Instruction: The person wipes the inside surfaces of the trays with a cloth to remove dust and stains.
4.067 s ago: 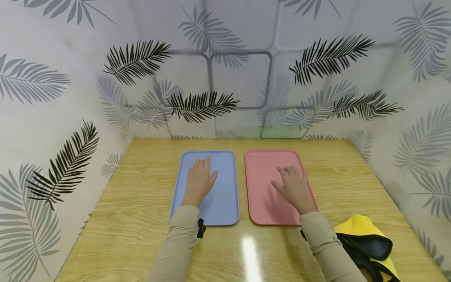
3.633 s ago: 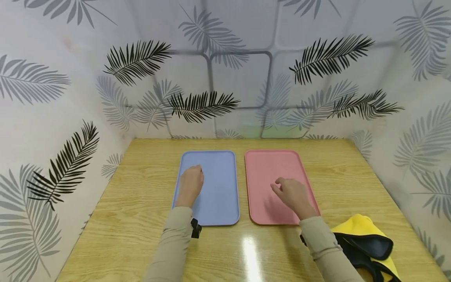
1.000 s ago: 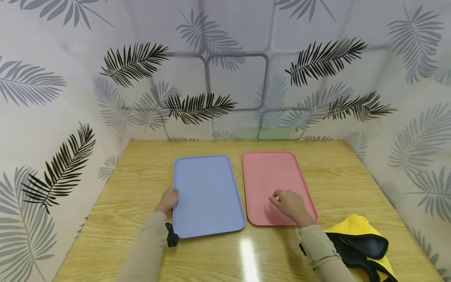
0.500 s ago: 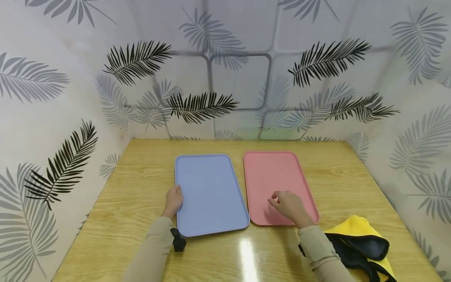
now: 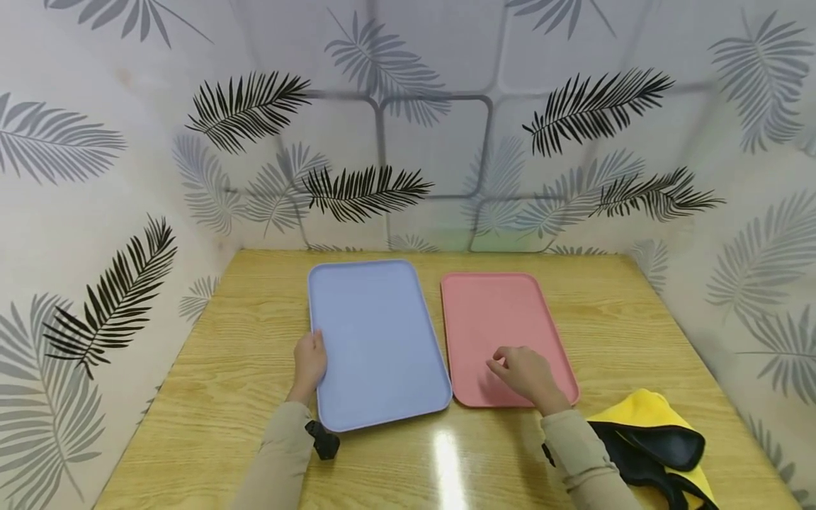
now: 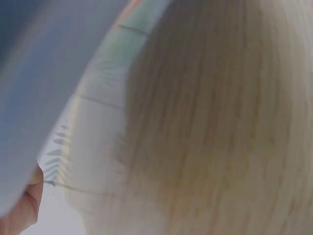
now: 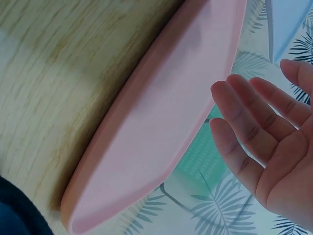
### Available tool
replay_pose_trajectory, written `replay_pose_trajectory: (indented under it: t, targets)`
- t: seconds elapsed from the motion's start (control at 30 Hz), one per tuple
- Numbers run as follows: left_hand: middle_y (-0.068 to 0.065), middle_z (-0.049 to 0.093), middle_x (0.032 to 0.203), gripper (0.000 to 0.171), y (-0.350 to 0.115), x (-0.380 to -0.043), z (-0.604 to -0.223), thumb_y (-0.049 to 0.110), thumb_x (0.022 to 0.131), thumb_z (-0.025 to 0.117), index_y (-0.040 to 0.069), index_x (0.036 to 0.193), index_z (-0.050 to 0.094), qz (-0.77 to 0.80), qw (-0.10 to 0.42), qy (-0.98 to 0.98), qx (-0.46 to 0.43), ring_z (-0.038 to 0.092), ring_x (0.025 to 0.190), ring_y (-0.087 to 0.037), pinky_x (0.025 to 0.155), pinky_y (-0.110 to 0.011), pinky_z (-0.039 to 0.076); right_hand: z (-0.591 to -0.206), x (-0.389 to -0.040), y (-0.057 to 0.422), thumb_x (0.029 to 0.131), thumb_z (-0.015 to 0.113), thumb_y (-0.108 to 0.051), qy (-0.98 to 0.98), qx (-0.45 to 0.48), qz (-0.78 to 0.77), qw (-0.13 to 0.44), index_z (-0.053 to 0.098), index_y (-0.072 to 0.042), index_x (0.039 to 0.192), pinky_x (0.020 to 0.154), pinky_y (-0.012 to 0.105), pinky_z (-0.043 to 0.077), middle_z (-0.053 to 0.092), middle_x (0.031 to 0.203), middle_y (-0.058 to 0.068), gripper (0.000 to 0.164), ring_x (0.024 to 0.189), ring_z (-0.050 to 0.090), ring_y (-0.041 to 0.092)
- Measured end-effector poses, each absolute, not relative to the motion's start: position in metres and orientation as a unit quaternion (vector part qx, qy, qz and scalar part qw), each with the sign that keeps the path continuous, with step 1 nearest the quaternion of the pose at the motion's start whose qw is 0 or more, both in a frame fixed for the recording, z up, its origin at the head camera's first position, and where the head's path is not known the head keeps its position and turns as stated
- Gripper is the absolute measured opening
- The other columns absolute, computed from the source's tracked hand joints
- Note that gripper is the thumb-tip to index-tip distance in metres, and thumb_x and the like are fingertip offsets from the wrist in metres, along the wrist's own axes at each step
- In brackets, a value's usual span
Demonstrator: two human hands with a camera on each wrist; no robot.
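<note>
My left hand (image 5: 309,361) grips the left rim of a blue rectangular tray (image 5: 382,340), which is turned slightly askew and raised off the table. In the left wrist view, the tray (image 6: 44,98) looms large on the left, with my fingers (image 6: 30,203) curled at its edge and the wood table beneath. A pink tray (image 5: 491,312) of the same shape lies flat to the right. Over its near part hovers my right hand (image 5: 524,370), holding nothing. From the right wrist, its fingers (image 7: 239,110) look loosely bent, apart from the pink tray.
Beside the right forearm, at the front right of the wooden table (image 5: 255,304), lies a yellow and black bundle (image 5: 650,432) with straps. Walls (image 5: 408,142) with a feather print stand behind and on both sides.
My left hand moved from over the blue tray to its left rim, gripped it and lifted it, turning it slightly. Its far end has just risen. My right hand's fingers curled in loosely.
</note>
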State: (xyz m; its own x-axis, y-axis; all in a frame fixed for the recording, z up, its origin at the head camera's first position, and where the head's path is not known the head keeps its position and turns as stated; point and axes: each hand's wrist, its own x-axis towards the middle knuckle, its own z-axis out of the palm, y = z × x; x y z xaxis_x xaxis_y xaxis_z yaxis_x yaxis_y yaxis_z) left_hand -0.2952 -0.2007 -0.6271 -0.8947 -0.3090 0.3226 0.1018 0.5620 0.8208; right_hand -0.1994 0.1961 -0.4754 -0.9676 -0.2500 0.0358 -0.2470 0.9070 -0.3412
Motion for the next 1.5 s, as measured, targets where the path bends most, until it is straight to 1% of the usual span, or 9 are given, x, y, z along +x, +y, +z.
replay_pose_trajectory:
  t: [0.17, 0.2, 0.3, 0.57, 0.8, 1.0, 1.2, 1.33, 1.5]
  targets:
    - [-0.003, 0.031, 0.056, 0.039, -0.158, -0.232, -0.511, 0.018, 0.097, 0.033, 0.006, 0.061, 0.037, -0.502, 0.175, -0.844, 0.074, 0.032, 0.051, -0.018, 0.048, -0.032, 0.03, -0.474, -0.198, 0.196, 0.084, 0.06, -0.026, 0.976, -0.129, -0.178, -0.004, 0.066, -0.006, 0.089, 0.048, 0.029, 0.041, 0.058, 0.066, -0.001, 0.021, 0.056, 0.052, 0.012]
    - [-0.004, 0.031, 0.056, 0.036, -0.155, -0.228, -0.502, 0.011, 0.096, 0.034, 0.004, 0.062, 0.037, -0.508, 0.159, -0.843, 0.082, 0.032, 0.052, -0.02, 0.049, -0.033, 0.03, -0.473, -0.197, 0.196, 0.084, 0.06, -0.026, 0.975, -0.13, -0.179, -0.007, 0.066, -0.006, 0.089, 0.048, 0.029, 0.041, 0.058, 0.066, -0.001, 0.021, 0.057, 0.052, 0.012]
    - [-0.002, 0.031, 0.055, 0.036, -0.149, -0.225, -0.498, 0.012, 0.097, 0.034, 0.005, 0.062, 0.038, -0.514, 0.162, -0.838, 0.087, 0.032, 0.051, -0.018, 0.049, -0.031, 0.03, -0.472, -0.196, 0.197, 0.084, 0.06, -0.026, 0.974, -0.133, -0.181, -0.016, 0.066, -0.006, 0.089, 0.048, 0.029, 0.041, 0.058, 0.066, -0.001, 0.021, 0.056, 0.052, 0.012]
    - [-0.001, 0.032, 0.054, 0.036, -0.132, -0.216, -0.488, 0.016, 0.097, 0.034, 0.0, 0.067, 0.046, -0.546, 0.161, -0.818, 0.082, 0.032, 0.049, -0.016, 0.047, -0.029, 0.031, -0.466, -0.19, 0.2, 0.084, 0.06, -0.024, 0.973, -0.129, -0.188, -0.04, 0.065, -0.004, 0.09, 0.05, 0.03, 0.043, 0.06, 0.067, 0.001, 0.022, 0.057, 0.053, 0.014]
    - [-0.001, 0.032, 0.055, 0.035, -0.117, -0.211, -0.484, 0.015, 0.097, 0.034, 0.006, 0.064, 0.04, -0.558, 0.155, -0.812, 0.075, 0.031, 0.049, -0.015, 0.046, -0.028, 0.029, -0.466, -0.187, 0.207, 0.084, 0.06, -0.024, 0.972, -0.123, -0.196, -0.043, 0.065, -0.003, 0.09, 0.054, 0.032, 0.044, 0.059, 0.067, 0.001, 0.022, 0.058, 0.052, 0.013]
    - [-0.001, 0.033, 0.056, 0.034, -0.108, -0.207, -0.483, 0.016, 0.097, 0.034, 0.006, 0.065, 0.039, -0.567, 0.145, -0.808, 0.071, 0.032, 0.05, -0.015, 0.046, -0.027, 0.03, -0.464, -0.183, 0.218, 0.084, 0.06, -0.022, 0.973, -0.11, -0.196, -0.058, 0.065, -0.002, 0.09, 0.052, 0.033, 0.043, 0.058, 0.066, 0.003, 0.022, 0.057, 0.052, 0.015]
    - [-0.001, 0.034, 0.057, 0.033, -0.099, -0.204, -0.484, 0.017, 0.097, 0.035, 0.004, 0.068, 0.042, -0.567, 0.139, -0.81, 0.056, 0.033, 0.05, -0.014, 0.046, -0.027, 0.031, -0.458, -0.176, 0.238, 0.086, 0.057, -0.026, 0.98, -0.057, -0.189, -0.038, 0.063, 0.0, 0.095, 0.049, 0.032, 0.042, 0.06, 0.072, 0.007, 0.028, 0.058, 0.053, 0.017]
    - [-0.001, 0.034, 0.057, 0.033, -0.095, -0.203, -0.481, 0.017, 0.097, 0.036, 0.005, 0.067, 0.041, -0.567, 0.145, -0.809, 0.045, 0.033, 0.05, -0.014, 0.046, -0.027, 0.031, -0.451, -0.171, 0.267, 0.088, 0.054, -0.027, 0.981, 0.013, -0.191, -0.042, 0.061, 0.004, 0.099, 0.049, 0.033, 0.042, 0.062, 0.08, 0.015, 0.034, 0.062, 0.055, 0.023]
    - [-0.001, 0.033, 0.056, 0.033, -0.093, -0.202, -0.478, 0.016, 0.097, 0.036, 0.005, 0.066, 0.04, -0.564, 0.15, -0.811, 0.034, 0.033, 0.05, -0.013, 0.047, -0.027, 0.031, -0.444, -0.163, 0.302, 0.089, 0.05, -0.029, 0.976, 0.124, -0.175, -0.031, 0.056, 0.009, 0.105, 0.056, 0.045, 0.042, 0.056, 0.097, 0.03, 0.042, 0.076, 0.052, 0.039]
